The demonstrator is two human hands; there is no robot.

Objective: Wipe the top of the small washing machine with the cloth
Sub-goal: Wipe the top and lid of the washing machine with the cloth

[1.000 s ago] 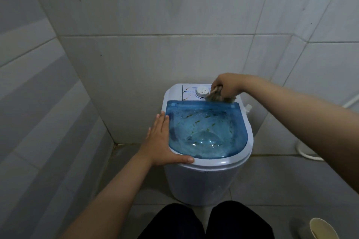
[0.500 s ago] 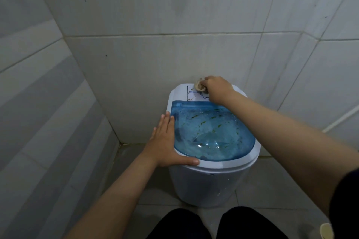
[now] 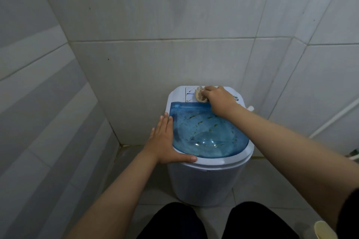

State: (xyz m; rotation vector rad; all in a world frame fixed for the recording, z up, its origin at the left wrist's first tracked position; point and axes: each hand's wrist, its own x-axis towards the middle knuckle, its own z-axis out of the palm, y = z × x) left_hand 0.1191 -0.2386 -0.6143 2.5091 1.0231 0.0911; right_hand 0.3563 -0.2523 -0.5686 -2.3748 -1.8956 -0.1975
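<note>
Crumpled beige cloth (image 3: pixel 200 95) under right hand (image 3: pixel 220 101) on smooth white panel (image 3: pixel 189 94).

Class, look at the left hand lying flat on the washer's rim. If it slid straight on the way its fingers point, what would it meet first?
The left hand points along the white rim toward the tiled wall. The rim ahead looks free, so it would probably meet the wall first, though depth is uncertain.
</note>
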